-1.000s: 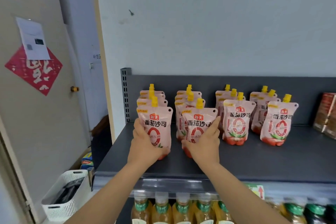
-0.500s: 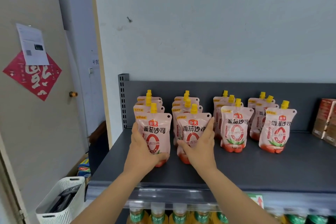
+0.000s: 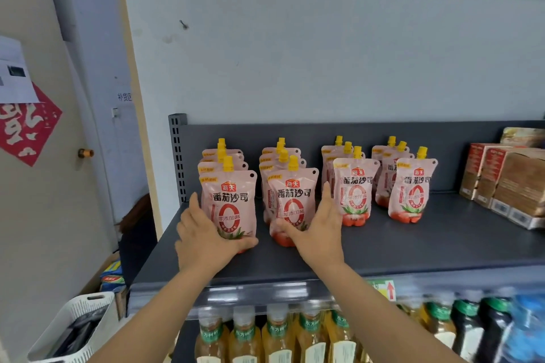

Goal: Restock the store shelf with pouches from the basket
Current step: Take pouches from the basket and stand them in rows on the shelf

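The left hand holds the left pouch low down: its fingers lie along the pouch's left edge and its thumb wraps under the front of the base. The right hand holds the right pouch in mirror fashion, fingers reaching straight up the right edge, thumb laid across the lower front. Both pouches stand upright on the dark grey shelf, each at the head of its own row of like pouches, with a narrow gap between the two.

Further right on the same shelf stand a third row and a fourth row of pink, yellow-capped pouches, untouched and set a little deeper than the two in hand. Brown boxes sit at the shelf's far right. On the tier beneath, bottles of amber drink line up (the ones at the far right are blurred).

The white basket sits low at the left, beside the shelf unit and near the door; what lies inside is dark and hard to make out.
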